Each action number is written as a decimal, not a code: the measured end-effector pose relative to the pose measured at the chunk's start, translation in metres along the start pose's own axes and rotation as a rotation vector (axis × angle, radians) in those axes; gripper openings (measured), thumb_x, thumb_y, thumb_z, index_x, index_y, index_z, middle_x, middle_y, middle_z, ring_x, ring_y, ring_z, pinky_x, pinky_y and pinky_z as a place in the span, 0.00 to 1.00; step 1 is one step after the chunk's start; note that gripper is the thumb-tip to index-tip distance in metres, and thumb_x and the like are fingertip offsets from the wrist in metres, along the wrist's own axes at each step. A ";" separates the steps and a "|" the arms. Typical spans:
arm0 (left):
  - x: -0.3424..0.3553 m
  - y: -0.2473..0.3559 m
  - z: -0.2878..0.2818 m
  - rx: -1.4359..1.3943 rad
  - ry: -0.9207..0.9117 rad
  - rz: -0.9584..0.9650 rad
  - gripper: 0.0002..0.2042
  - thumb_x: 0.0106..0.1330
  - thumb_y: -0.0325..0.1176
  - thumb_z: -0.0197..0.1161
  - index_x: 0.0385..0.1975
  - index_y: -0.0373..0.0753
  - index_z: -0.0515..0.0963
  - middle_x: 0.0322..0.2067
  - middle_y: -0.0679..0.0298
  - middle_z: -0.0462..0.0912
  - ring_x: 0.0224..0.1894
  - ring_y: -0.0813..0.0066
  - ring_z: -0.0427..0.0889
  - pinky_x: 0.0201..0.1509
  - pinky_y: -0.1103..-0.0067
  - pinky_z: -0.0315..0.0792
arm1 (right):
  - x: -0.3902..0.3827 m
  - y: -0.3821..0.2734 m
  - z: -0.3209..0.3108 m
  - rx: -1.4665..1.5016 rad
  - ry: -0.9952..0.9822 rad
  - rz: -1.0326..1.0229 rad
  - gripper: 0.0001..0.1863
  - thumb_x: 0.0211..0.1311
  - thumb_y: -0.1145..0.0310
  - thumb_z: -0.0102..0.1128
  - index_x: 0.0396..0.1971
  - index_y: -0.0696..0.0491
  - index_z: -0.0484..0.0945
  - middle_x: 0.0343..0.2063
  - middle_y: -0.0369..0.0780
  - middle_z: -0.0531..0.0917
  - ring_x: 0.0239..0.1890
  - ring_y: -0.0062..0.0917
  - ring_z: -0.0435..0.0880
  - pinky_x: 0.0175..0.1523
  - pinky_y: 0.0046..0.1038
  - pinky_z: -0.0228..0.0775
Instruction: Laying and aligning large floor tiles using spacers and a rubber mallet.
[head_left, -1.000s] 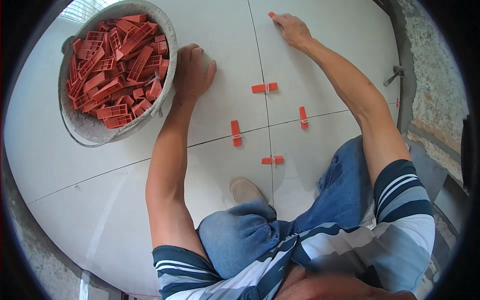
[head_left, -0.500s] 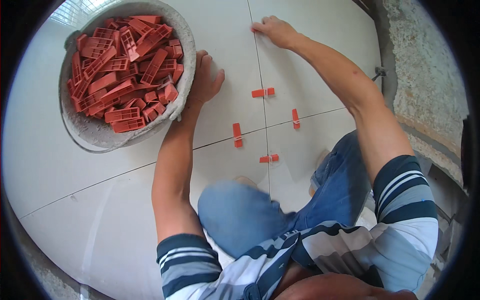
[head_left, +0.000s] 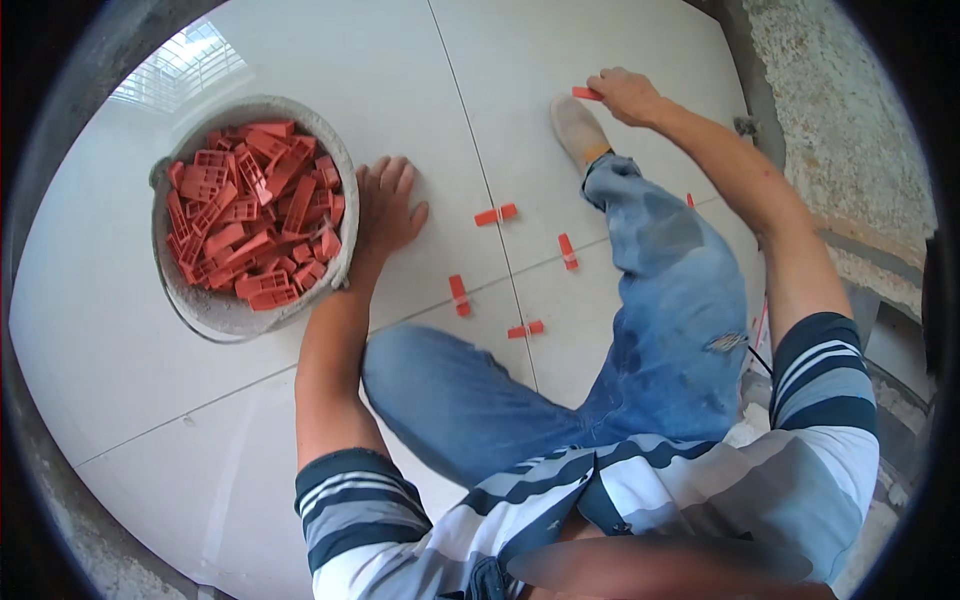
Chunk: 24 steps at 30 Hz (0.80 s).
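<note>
My left hand (head_left: 388, 205) lies on the pale tile floor (head_left: 440, 150) with its fingers spread, right beside the grey bucket (head_left: 349, 200). Red plastic wedges (head_left: 240, 225) fill that bucket in a loose heap. At the upper right, my right hand (head_left: 628, 97) pinches a single red tile wedge (head_left: 587, 93) over the floor, beyond my shoe. Around the crossing of the tile joints sit several red wedges with pale clips: a far one (head_left: 496, 214), a right one (head_left: 567, 252), a left one (head_left: 459, 296) and a near one (head_left: 525, 329).
My right shoe (head_left: 578, 130) is planted on the tiles near my right hand. Another small red piece (head_left: 690, 200) shows beside my right forearm. Rough concrete (head_left: 830, 120) borders the tiles on the right. The bucket's wire handle (head_left: 205, 335) hangs on its near side.
My right hand has moved right, away from the tile joint, with the wedge in it. My right foot has come forward onto the tiles. My left hand still rests beside the bucket.
</note>
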<state>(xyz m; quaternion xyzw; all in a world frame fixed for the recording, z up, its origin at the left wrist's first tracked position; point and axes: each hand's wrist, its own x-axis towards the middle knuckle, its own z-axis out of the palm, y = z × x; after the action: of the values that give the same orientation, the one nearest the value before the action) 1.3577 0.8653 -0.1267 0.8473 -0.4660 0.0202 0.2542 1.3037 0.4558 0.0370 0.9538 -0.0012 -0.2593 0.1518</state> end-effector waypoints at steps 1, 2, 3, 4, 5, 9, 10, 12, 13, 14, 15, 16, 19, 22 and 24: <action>-0.001 -0.002 0.002 0.014 -0.022 0.018 0.32 0.48 0.42 0.67 0.54 0.38 0.67 0.58 0.58 0.65 0.63 0.57 0.59 0.67 0.57 0.50 | 0.009 -0.001 0.008 0.028 -0.013 0.040 0.12 0.56 0.74 0.53 0.41 0.51 0.72 0.39 0.45 0.77 0.45 0.41 0.77 0.45 0.41 0.73; -0.002 -0.003 0.002 0.028 -0.011 0.019 0.32 0.48 0.42 0.67 0.54 0.38 0.67 0.58 0.58 0.65 0.63 0.57 0.59 0.67 0.57 0.50 | 0.021 -0.002 0.017 0.048 -0.035 0.092 0.13 0.57 0.74 0.51 0.43 0.51 0.71 0.40 0.46 0.76 0.44 0.41 0.78 0.45 0.41 0.73; -0.003 -0.003 0.003 0.022 -0.041 0.014 0.32 0.48 0.43 0.67 0.54 0.38 0.67 0.58 0.58 0.65 0.64 0.58 0.59 0.68 0.56 0.49 | 0.033 0.001 0.024 0.046 -0.019 0.089 0.13 0.57 0.74 0.51 0.43 0.51 0.71 0.40 0.46 0.76 0.44 0.41 0.78 0.45 0.41 0.73; -0.007 -0.002 0.002 0.012 -0.081 0.001 0.33 0.48 0.44 0.67 0.55 0.38 0.67 0.59 0.58 0.64 0.64 0.58 0.58 0.68 0.56 0.48 | 0.044 0.002 0.033 0.098 -0.016 0.150 0.13 0.58 0.75 0.50 0.44 0.50 0.70 0.40 0.47 0.76 0.44 0.42 0.79 0.45 0.41 0.73; -0.006 -0.001 0.000 0.021 -0.081 -0.008 0.33 0.48 0.44 0.67 0.55 0.38 0.67 0.59 0.58 0.64 0.64 0.58 0.58 0.68 0.56 0.48 | 0.055 0.006 0.039 0.148 -0.015 0.211 0.13 0.59 0.75 0.49 0.44 0.50 0.70 0.40 0.47 0.76 0.44 0.43 0.79 0.45 0.42 0.73; 0.003 0.001 -0.004 0.012 -0.118 -0.034 0.33 0.47 0.45 0.68 0.54 0.39 0.67 0.58 0.59 0.65 0.64 0.58 0.59 0.68 0.55 0.49 | 0.115 0.030 0.057 0.205 -0.034 0.246 0.14 0.62 0.73 0.48 0.48 0.50 0.70 0.43 0.49 0.76 0.46 0.44 0.78 0.49 0.42 0.72; 0.004 0.001 -0.003 0.004 -0.118 -0.045 0.33 0.47 0.44 0.68 0.54 0.40 0.68 0.58 0.60 0.65 0.64 0.59 0.60 0.68 0.55 0.49 | 0.132 0.034 0.056 0.208 -0.030 0.236 0.14 0.62 0.73 0.48 0.48 0.50 0.70 0.43 0.49 0.76 0.46 0.44 0.78 0.49 0.42 0.72; 0.006 0.003 -0.002 0.004 -0.117 -0.062 0.33 0.46 0.44 0.68 0.54 0.40 0.68 0.58 0.60 0.66 0.63 0.60 0.60 0.68 0.55 0.50 | 0.170 0.040 0.054 0.282 0.047 0.223 0.11 0.64 0.70 0.44 0.45 0.52 0.71 0.42 0.49 0.75 0.44 0.46 0.78 0.48 0.42 0.72; 0.009 0.003 0.000 0.001 -0.135 -0.077 0.31 0.47 0.44 0.68 0.53 0.41 0.69 0.58 0.61 0.66 0.64 0.60 0.60 0.67 0.55 0.50 | 0.191 0.046 0.050 0.281 0.055 0.219 0.11 0.64 0.70 0.44 0.45 0.52 0.71 0.42 0.49 0.75 0.44 0.46 0.78 0.48 0.42 0.72; 0.009 0.003 0.000 -0.001 -0.159 -0.096 0.30 0.47 0.45 0.67 0.52 0.42 0.70 0.58 0.62 0.66 0.64 0.61 0.60 0.67 0.55 0.50 | 0.212 0.048 0.042 0.288 0.127 0.213 0.11 0.64 0.71 0.45 0.44 0.51 0.72 0.41 0.49 0.75 0.44 0.46 0.78 0.48 0.42 0.71; 0.008 0.003 0.001 0.007 -0.160 -0.104 0.30 0.47 0.45 0.67 0.52 0.42 0.70 0.58 0.62 0.66 0.64 0.61 0.60 0.67 0.55 0.50 | 0.233 0.050 0.034 0.296 0.199 0.205 0.11 0.63 0.71 0.46 0.44 0.51 0.72 0.41 0.49 0.76 0.44 0.45 0.78 0.48 0.42 0.71; 0.004 0.000 0.000 0.021 -0.164 -0.125 0.30 0.47 0.45 0.67 0.52 0.43 0.70 0.58 0.62 0.66 0.64 0.61 0.60 0.67 0.55 0.50 | 0.256 0.047 0.022 0.308 0.206 0.182 0.11 0.63 0.71 0.46 0.44 0.51 0.72 0.41 0.49 0.76 0.44 0.45 0.78 0.48 0.42 0.71; -0.005 -0.001 -0.004 0.060 -0.182 -0.188 0.28 0.47 0.45 0.67 0.51 0.47 0.71 0.58 0.63 0.66 0.63 0.61 0.60 0.66 0.54 0.51 | 0.329 0.041 -0.001 0.165 0.230 -0.044 0.14 0.61 0.74 0.49 0.46 0.50 0.73 0.43 0.47 0.76 0.46 0.42 0.78 0.50 0.39 0.72; -0.008 0.001 -0.015 0.114 -0.220 -0.256 0.29 0.47 0.45 0.66 0.52 0.47 0.70 0.58 0.63 0.66 0.64 0.60 0.60 0.66 0.53 0.51 | 0.413 0.001 -0.036 0.089 0.270 -0.242 0.10 0.63 0.69 0.51 0.43 0.50 0.75 0.42 0.45 0.75 0.41 0.41 0.79 0.46 0.39 0.73; 0.069 0.020 0.033 0.023 -0.015 -0.219 0.29 0.48 0.46 0.65 0.53 0.47 0.69 0.58 0.61 0.65 0.63 0.57 0.60 0.65 0.51 0.50 | 0.478 0.102 -0.052 -0.045 0.783 -0.506 0.28 0.70 0.50 0.38 0.35 0.58 0.82 0.38 0.51 0.82 0.44 0.42 0.81 0.49 0.41 0.71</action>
<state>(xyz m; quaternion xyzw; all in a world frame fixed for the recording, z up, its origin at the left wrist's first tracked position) 1.3742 0.7881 -0.1286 0.8961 -0.3722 -0.0085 0.2416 1.7513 0.3349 -0.1273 0.9467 0.2943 0.0913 0.0933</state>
